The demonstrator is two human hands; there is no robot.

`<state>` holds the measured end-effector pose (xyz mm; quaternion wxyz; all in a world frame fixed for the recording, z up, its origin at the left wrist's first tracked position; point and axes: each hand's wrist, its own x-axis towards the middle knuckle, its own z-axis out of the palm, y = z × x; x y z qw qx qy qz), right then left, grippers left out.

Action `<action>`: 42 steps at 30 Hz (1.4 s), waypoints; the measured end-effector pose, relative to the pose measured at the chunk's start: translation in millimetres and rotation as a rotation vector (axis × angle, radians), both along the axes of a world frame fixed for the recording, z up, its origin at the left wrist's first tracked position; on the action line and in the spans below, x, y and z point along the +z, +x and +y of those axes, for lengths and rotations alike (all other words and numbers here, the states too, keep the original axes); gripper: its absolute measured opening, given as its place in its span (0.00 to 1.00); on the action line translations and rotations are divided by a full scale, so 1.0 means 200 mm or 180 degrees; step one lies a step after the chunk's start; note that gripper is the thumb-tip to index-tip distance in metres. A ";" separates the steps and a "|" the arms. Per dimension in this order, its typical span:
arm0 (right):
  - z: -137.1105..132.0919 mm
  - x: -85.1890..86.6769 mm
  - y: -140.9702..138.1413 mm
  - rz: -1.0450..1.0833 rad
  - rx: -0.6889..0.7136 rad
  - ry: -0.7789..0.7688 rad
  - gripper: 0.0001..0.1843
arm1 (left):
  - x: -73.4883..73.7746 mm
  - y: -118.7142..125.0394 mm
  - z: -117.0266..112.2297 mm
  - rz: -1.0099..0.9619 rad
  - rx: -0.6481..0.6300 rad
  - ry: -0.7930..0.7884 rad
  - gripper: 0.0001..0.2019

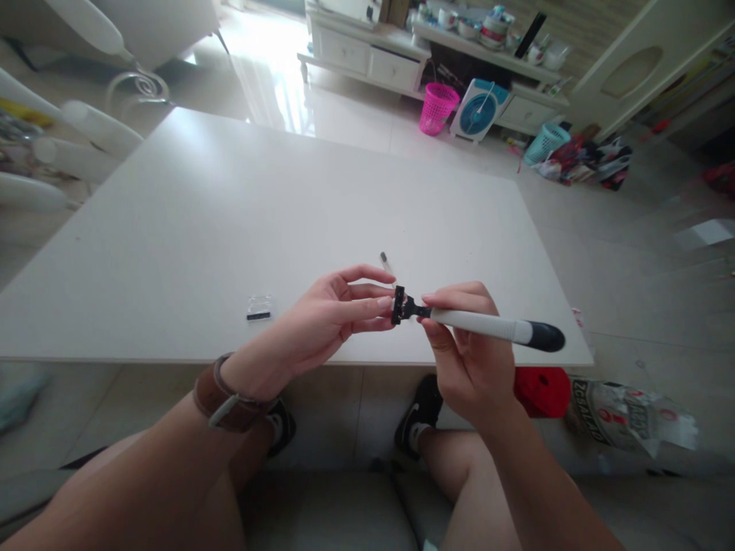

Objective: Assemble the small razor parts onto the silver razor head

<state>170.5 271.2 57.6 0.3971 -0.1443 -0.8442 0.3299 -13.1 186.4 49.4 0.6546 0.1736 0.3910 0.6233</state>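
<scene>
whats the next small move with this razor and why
Probably close the left hand into a pinch on the black razor head. Its fingertips only touch the head, spread open, while the right hand grips the razor by its white handle, so the head looks braced for a firmer hold.

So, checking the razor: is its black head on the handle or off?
On: the black razor head sits joined to the white plastic handle held in the right hand, the left hand touching it.

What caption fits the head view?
Right hand holds a white-handled razor; left hand touches its black head above a white table.
</scene>
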 end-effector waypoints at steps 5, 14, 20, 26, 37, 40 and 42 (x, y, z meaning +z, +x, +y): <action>0.00 0.00 0.00 0.0024 0.0012 0.0034 0.14 | 0.00 0.00 0.00 -0.0019 -0.0095 0.0039 0.13; 0.00 0.01 0.00 -0.0003 0.0066 0.0067 0.15 | 0.01 0.00 0.00 0.0388 0.0019 -0.0008 0.16; 0.00 0.01 0.00 -0.0042 0.0016 0.0136 0.14 | 0.01 0.00 0.01 0.0533 0.0029 -0.0018 0.14; 0.01 0.01 0.00 -0.0173 -0.0040 0.0298 0.13 | 0.01 0.00 0.01 0.0656 0.0086 -0.0098 0.14; 0.01 0.02 -0.01 -0.0291 -0.0025 0.0355 0.15 | 0.00 0.00 0.01 0.0832 0.0129 -0.0072 0.14; 0.01 0.02 -0.01 -0.0318 -0.0054 0.0317 0.14 | -0.01 0.00 0.00 0.0949 0.0133 -0.0095 0.14; 0.02 0.02 -0.01 -0.0329 -0.0029 0.0373 0.15 | -0.01 0.00 0.00 0.1006 0.0138 -0.0134 0.15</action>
